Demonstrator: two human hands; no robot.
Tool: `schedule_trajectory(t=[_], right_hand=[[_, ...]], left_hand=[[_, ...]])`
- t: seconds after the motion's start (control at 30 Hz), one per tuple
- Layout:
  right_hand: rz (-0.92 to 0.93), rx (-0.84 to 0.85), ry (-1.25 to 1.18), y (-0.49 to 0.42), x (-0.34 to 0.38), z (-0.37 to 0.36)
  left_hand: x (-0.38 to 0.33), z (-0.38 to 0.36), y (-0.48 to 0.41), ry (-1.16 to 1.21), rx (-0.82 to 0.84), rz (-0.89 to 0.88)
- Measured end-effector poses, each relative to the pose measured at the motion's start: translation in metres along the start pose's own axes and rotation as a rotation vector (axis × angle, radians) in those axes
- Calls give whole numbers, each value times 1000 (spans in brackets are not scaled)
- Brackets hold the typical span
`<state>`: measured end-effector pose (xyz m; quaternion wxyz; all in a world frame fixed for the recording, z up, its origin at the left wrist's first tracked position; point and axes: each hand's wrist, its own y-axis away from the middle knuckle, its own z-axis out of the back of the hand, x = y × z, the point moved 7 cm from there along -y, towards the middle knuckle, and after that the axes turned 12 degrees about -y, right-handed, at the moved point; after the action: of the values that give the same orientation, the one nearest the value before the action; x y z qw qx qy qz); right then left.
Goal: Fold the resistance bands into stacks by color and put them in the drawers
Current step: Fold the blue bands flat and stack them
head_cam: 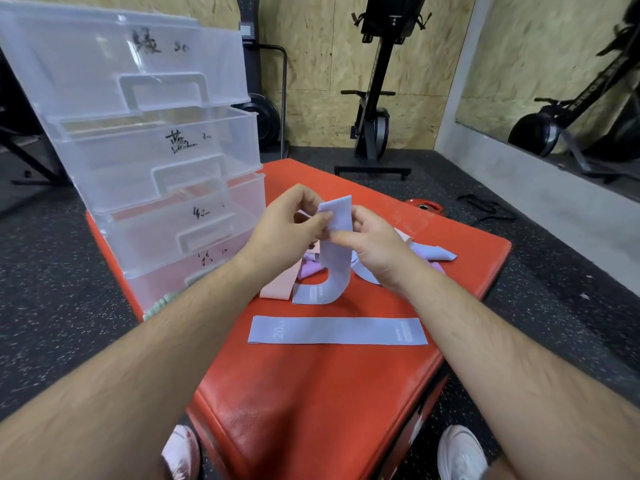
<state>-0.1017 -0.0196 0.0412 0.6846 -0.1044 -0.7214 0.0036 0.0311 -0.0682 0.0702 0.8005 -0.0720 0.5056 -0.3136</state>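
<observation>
My left hand and my right hand both pinch the upper end of a pale blue band, which hangs down and curls at the bottom onto the red box. A second pale blue band lies flat and straight on the box in front of me. Behind my hands sits a loose pile with a pink band, a lilac band and more blue bands. A clear plastic drawer unit with handwritten labels stands on the box at the left, drawers closed.
A mint green band shows at the foot of the drawer unit. A red weight plate lies on the dark rubber floor beyond the box. Rowing machines stand against the wooden wall. My shoes flank the box's near end.
</observation>
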Motion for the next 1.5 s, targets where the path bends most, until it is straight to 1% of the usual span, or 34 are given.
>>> schedule_trajectory(t=[0.13,0.2,0.3,0.4,0.53,0.63,0.7,0.77,0.83,0.9,0.93,1.03,1.13,1.37,1.5], right_hand=[[66,-16,144,2,6,-4],[92,13,229,2,10,-6],[96,72,284,5,15,-7],[34,133,301,7,12,2],[-48,210,426,5,3,25],[-109,242,607,9,-3,48],[-170,225,746,16,-5,67],[-244,204,814,23,-9,89],[-281,179,801,30,-13,106],[-290,142,763,36,-20,119],[-289,119,755,38,-24,124],[-282,87,805,44,-38,129],[-282,114,934,46,-57,126],[-279,132,1015,47,-81,112],[-319,204,1118,48,-85,113]], left_hand=[[-3,7,2,-40,-24,19],[-6,10,2,-60,-12,2],[-5,16,2,-71,2,4],[10,26,4,4,-50,107],[26,38,14,35,-138,246],[39,46,22,53,-194,328],[48,50,30,64,-204,368],[56,51,40,65,-204,406],[67,49,52,52,-189,483],[82,41,65,22,-130,572],[90,37,70,-42,-84,589],[111,25,87,-287,35,556],[123,16,100,-454,85,481],[126,8,102,-684,198,289],[130,2,101,-873,228,152]])
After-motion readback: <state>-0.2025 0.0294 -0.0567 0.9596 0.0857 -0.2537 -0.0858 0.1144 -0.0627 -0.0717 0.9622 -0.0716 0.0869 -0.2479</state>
